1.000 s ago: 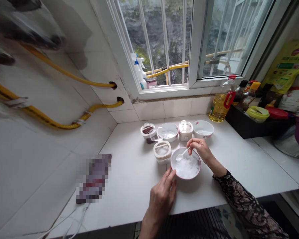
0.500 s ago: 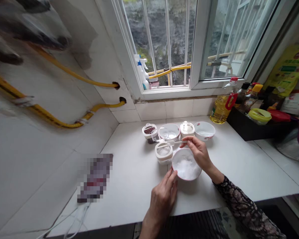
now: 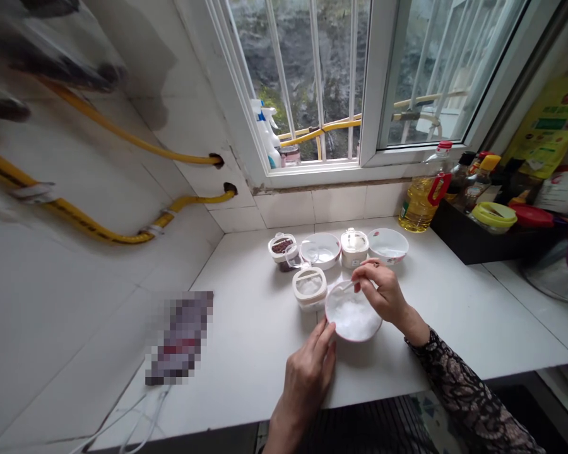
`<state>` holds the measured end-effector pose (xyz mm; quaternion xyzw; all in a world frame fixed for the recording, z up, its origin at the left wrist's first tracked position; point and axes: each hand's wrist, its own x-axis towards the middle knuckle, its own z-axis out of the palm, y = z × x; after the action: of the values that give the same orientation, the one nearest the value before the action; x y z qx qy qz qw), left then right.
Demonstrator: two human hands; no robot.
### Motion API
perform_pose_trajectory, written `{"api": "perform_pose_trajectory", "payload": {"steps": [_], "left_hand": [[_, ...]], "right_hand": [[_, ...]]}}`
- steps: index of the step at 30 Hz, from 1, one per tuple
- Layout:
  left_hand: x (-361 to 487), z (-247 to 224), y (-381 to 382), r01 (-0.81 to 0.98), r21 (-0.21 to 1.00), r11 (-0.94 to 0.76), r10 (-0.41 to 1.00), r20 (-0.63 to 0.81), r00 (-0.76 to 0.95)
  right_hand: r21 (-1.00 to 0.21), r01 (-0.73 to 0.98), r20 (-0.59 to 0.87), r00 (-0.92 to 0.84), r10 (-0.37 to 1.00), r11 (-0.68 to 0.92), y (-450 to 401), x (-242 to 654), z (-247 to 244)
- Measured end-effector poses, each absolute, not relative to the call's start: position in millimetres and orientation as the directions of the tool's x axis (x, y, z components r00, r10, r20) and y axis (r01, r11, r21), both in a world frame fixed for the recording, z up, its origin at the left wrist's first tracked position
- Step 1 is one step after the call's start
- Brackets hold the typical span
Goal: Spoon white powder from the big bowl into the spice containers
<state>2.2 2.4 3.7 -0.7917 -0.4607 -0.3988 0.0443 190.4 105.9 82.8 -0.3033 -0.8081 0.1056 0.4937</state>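
Note:
With its fingers against the near left rim, my left hand [image 3: 308, 369] steadies a white bowl [image 3: 331, 301]. White granules [image 3: 355, 320] lie in the bowl. My right hand [image 3: 383, 291] pinches the handle of a small white spoon [image 3: 348, 286], whose end is inside the bowl and hard to make out. Left of the bowl stands a square jar [image 3: 309, 289] of white granules with its clear lid raised. Behind it are a jar of dark reddish grains [image 3: 283, 251], a white bowl [image 3: 320, 250], a pale-filled jar [image 3: 355, 248] and another white bowl [image 3: 388, 246].
An oil bottle [image 3: 419, 198] stands by the window, beside a black rack [image 3: 459, 236] of bottles and tubs. At left, a pixelated dark object [image 3: 182, 337] and white cords [image 3: 154, 419] lie on the counter [image 3: 246, 340]. Yellow pipes [image 3: 104, 227] run along the wall.
My right hand has brought the spoon from above the square jar down and right into the bowl. My left hand stays at the bowl's rim.

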Motion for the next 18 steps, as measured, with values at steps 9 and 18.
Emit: {"api": "perform_pose_trajectory", "payload": {"steps": [9, 18], "left_hand": [[1.8, 1.1, 3.2, 0.763, 0.296, -0.574, 0.693, 0.672, 0.261], [3.0, 2.2, 2.8, 0.763, 0.299, -0.573, 0.69, 0.679, 0.252]], "right_hand": [[-0.4, 0.447, 0.496, -0.629, 0.599, 0.8, 107.3, 184.5, 64.9], [-0.78, 0.402, 0.304, -0.428, 0.851, 0.481, 107.7, 189.2, 75.8]]}}
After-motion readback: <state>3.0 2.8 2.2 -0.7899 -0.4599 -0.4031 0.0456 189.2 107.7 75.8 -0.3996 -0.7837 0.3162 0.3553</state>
